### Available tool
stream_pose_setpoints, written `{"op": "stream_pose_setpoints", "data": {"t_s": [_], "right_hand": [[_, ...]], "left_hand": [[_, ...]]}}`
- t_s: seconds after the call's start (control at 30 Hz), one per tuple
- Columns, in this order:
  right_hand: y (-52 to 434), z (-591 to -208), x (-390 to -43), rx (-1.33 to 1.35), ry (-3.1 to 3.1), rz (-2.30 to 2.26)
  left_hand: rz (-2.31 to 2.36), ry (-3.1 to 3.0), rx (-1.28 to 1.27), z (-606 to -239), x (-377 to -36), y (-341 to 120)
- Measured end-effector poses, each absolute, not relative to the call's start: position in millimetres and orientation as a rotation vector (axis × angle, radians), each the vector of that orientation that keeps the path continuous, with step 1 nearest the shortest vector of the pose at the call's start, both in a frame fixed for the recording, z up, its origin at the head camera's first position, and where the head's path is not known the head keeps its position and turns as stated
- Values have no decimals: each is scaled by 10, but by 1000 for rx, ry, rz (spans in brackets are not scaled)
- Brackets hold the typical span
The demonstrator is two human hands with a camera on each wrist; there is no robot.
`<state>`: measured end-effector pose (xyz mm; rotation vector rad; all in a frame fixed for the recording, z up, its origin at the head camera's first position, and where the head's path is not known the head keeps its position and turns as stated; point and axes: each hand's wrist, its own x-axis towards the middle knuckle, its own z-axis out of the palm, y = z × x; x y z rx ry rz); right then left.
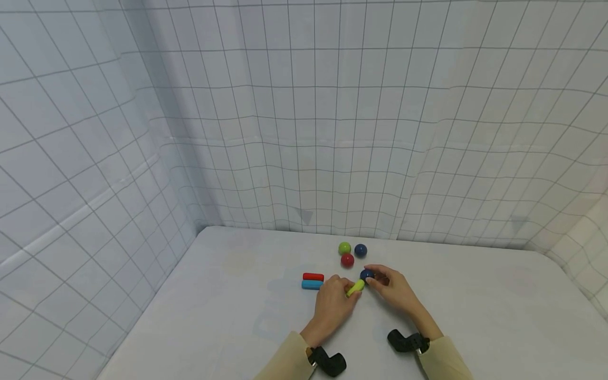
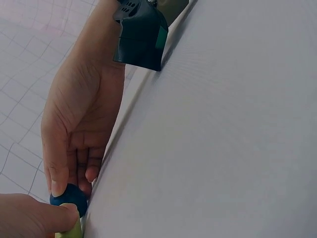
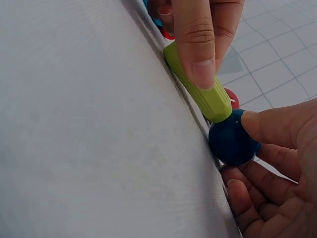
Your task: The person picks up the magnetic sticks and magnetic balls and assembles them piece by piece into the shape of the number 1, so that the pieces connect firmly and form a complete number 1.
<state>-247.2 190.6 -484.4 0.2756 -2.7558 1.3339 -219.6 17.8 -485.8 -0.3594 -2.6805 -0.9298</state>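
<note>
Between the thumb and fingers of my left hand (image 1: pixel 334 301) is a ribbed yellow-green stick (image 3: pixel 200 87), pinched at a slant close over the white table. Its far end meets a dark blue ball (image 3: pixel 233 136). My right hand (image 1: pixel 393 287) pinches that ball, thumb on the near side and fingers behind it. Left of the left hand, a red stick (image 1: pixel 313 276) and a blue stick (image 1: pixel 311 285) lie side by side. Behind the hands sit a green ball (image 1: pixel 344 248), a second dark blue ball (image 1: pixel 360 250) and a red ball (image 1: pixel 347 260), grouped closely.
The white tabletop (image 1: pixel 214 316) spreads to both sides of the hands. White cloth with a dark grid (image 1: pixel 323 132) hangs behind it and along both sides. Each wrist wears a black camera mount, such as the right one (image 1: pixel 406 341).
</note>
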Motion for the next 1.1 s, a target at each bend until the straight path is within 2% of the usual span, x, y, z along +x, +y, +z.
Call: {"op": "stream_pose_setpoints", "data": {"t_s": [1.1], "right_hand": [[1916, -4881, -2475, 297, -2726, 1328]], "left_hand": [[-990, -2663, -347, -4866, -2179, 179]]}}
